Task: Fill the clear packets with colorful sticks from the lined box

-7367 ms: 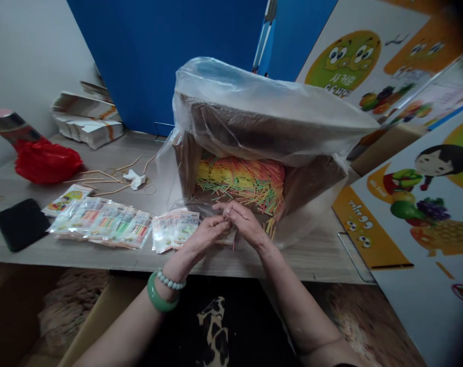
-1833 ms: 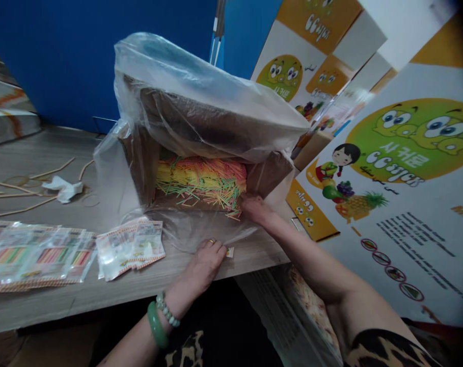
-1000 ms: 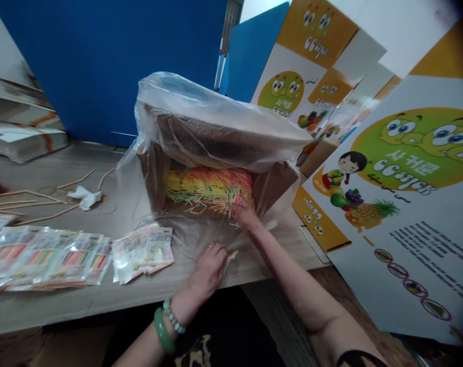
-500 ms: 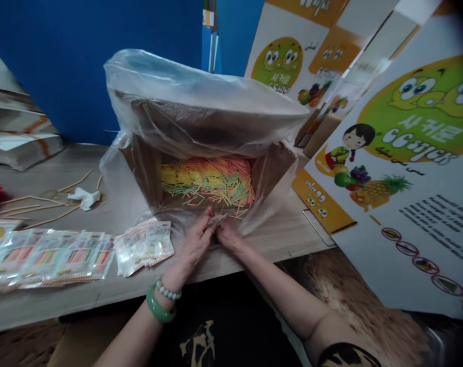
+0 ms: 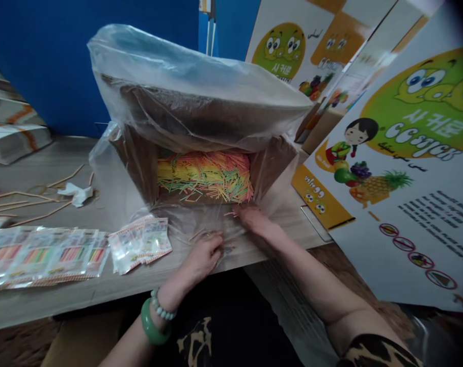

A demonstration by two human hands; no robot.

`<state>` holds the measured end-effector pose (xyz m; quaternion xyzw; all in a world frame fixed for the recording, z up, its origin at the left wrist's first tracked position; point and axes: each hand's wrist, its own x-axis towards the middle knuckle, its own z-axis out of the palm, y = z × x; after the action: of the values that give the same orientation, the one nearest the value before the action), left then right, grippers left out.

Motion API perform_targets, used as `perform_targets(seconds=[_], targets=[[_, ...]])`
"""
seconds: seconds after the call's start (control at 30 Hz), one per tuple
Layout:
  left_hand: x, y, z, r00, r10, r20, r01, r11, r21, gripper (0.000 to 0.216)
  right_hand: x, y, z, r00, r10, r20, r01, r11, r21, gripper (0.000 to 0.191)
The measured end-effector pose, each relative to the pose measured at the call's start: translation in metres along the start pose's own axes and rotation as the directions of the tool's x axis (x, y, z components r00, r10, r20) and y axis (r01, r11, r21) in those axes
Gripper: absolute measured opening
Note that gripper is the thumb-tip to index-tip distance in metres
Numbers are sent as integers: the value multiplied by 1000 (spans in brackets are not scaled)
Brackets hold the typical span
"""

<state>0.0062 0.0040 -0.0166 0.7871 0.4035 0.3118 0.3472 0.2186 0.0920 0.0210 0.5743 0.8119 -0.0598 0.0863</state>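
Observation:
A cardboard box (image 5: 137, 158) lies on its side on the table, lined with a clear plastic bag (image 5: 185, 81). Inside is a heap of thin coloured sticks (image 5: 208, 176) in yellow, pink, green and orange. My right hand (image 5: 254, 218) rests on the plastic at the box's mouth, fingertips pinched on a few loose sticks. My left hand (image 5: 204, 255) sits nearer the table edge, with its fingers curled down on the plastic sheet. What is under them is hidden. A green bangle and a bead bracelet are on that wrist.
A small stack of empty printed packets (image 5: 141, 243) lies left of my hands. Further left is a row of filled packets (image 5: 44, 255). Loose long sticks (image 5: 25, 196) and a crumpled tissue (image 5: 76, 193) lie behind. Printed cartons (image 5: 407, 153) lean at the right, folded cartons (image 5: 13, 137) at far left.
Half a second ago both hands met at the box's mouth over a small packet. Now they are apart: the right reaches to the sticks, and the left has dropped back toward the table edge.

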Motion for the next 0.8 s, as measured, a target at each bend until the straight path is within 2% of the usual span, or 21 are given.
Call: perform_targets(seconds=[0.1,0.23,0.3,0.4,0.47,0.5,0.57,0.63,0.67,0.73,0.8], targets=[[1,-6,11,999,3,50,-8,994,107,18,5,-3,0,998,59,21,-57,997,-51,21],[0,-13,9,998,-29,62,20,992,126,15,8,6,-6,995,98,-34,-99,995,-25,24],[-1,-13,7,998,-15,64,9,995,101,14,13,13,-11,982,137,-133,-125,988,94,26],[-4,-10,6,998,2,57,-4,999,44,14,26,11,-14,945,155,-289,-38,928,371,21],[-7,-6,4,999,-33,30,34,999,-28,13,37,-4,-9,912,167,-375,68,839,540,16],[-10,-4,1,998,-64,9,64,995,-78,13,41,-15,-5,892,188,-411,130,764,632,15],[-17,-1,-8,988,-145,-52,133,973,-187,14,47,-41,9,872,197,-448,284,542,791,15],[-22,0,-23,960,-236,-150,192,947,-258,16,48,-68,25,897,132,-421,370,295,881,17],[-24,0,-31,937,-274,-218,211,938,-274,17,46,-78,33,911,102,-400,373,210,904,16],[-21,0,-46,887,-295,-356,206,942,-265,16,43,-93,47,926,86,-367,355,129,926,13],[-10,0,-56,874,-227,-431,147,966,-211,13,40,-99,54,930,90,-355,344,123,931,10]])
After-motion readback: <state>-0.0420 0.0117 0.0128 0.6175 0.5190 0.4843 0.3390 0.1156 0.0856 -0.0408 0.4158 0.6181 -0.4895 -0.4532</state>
